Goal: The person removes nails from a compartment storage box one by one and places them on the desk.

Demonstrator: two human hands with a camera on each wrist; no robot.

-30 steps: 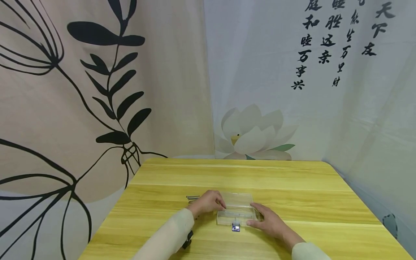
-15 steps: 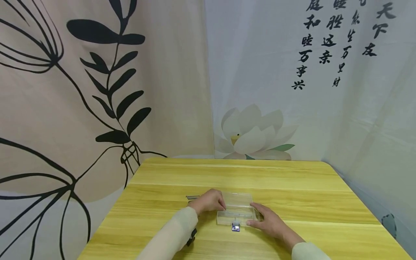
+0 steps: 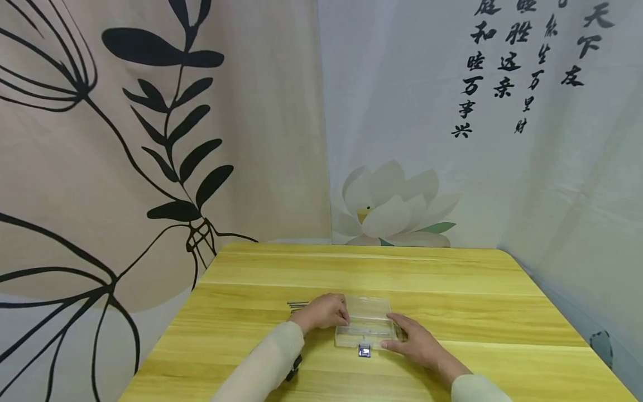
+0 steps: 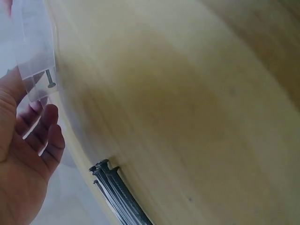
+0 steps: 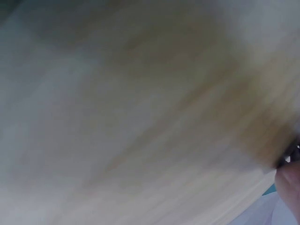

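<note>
A clear plastic box lies on the table with its lid folded back. In the head view my left hand is bent over the box's left end, thumb and fingertips together. Through the clear wall in the left wrist view, a dark nail shows, its shaft meeting the tip of that thumb; the pinch itself is partly hidden. Around the box's right end my right hand grips, thumb in front and fingers behind. Left of the box, several long dark nails lie on the table, partly behind my left hand.
A small blue-purple tab sits at the box's front edge. Something black shows by my left sleeve. The wooden table ends at printed cloth curtains. A blurred dark thing borders a fingertip in the right wrist view.
My left hand and forearm shift very slightly over the box's left end. The right hand and the box stay where they were.
</note>
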